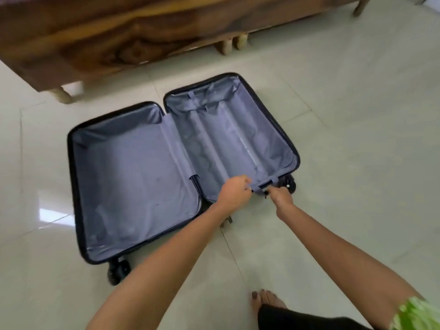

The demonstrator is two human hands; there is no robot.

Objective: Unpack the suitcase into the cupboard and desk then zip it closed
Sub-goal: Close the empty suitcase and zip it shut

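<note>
A dark hard-shell suitcase [133,167] lies open flat on the tiled floor, both halves lined in grey-lilac fabric with nothing visible inside. My left hand [234,191] grips the near rim of the right half, fingers curled over the lining edge. My right hand [282,195] pinches a small dark zip pull or strap buckle at that same rim, just beside the corner wheel [289,184]. The two hands are a short gap apart.
A wooden bed frame [107,36] with pale legs stands behind the suitcase. Another black wheel [119,270] sticks out at the left half's near corner. My bare foot [266,301] stands on the glossy floor tiles [357,139] to the right.
</note>
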